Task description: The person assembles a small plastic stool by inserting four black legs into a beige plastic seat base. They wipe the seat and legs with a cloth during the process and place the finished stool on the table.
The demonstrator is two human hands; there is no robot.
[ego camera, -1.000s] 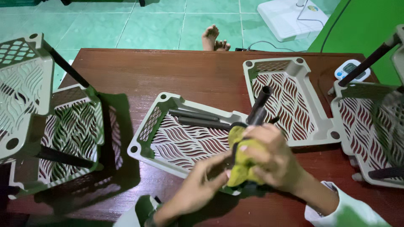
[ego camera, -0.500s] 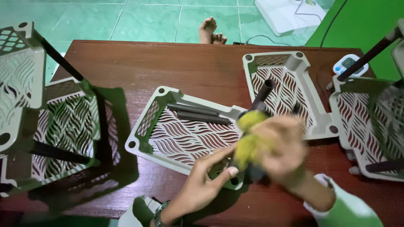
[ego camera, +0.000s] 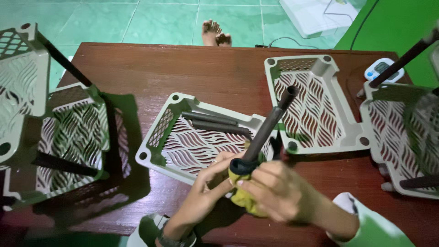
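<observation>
Dark tube [ego camera: 267,129] upright in both hands' closed grip (yellow cloth [ego camera: 242,196] wrapped at base).

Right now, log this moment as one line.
left hand: on yellow cloth | right hand: wraps cloth around dark tube | tray: two tubes inside

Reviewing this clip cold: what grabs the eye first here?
At bottom centre, the left hand and right hand grip a dark tube wrapped at its base in a yellow-green cloth. Behind them on the wooden table lies a pale patterned shelf tray holding two more dark tubes.
</observation>
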